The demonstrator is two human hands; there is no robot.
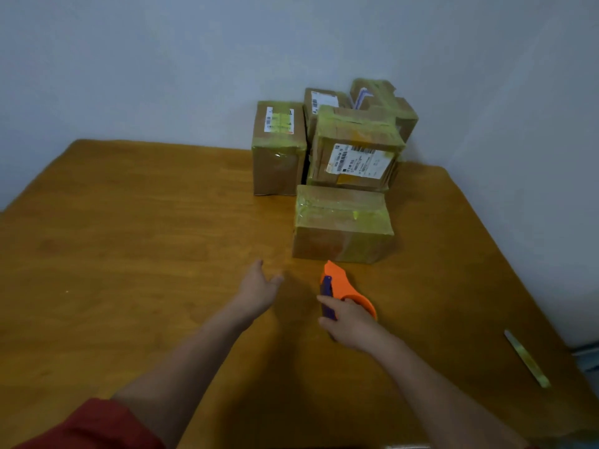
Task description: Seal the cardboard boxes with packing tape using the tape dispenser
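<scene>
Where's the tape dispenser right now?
In the head view, the orange tape dispenser sits right of centre, gripped by the right hand, just on the near side of the nearest taped box.

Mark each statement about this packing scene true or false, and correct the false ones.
1. The right hand grips the orange tape dispenser. True.
2. The left hand holds a box. False: it is open and holds nothing.
3. The nearest box already has tape across its top. True.
4. The loose tape strip lies on a box. False: it lies on the table, off to the right.
</scene>
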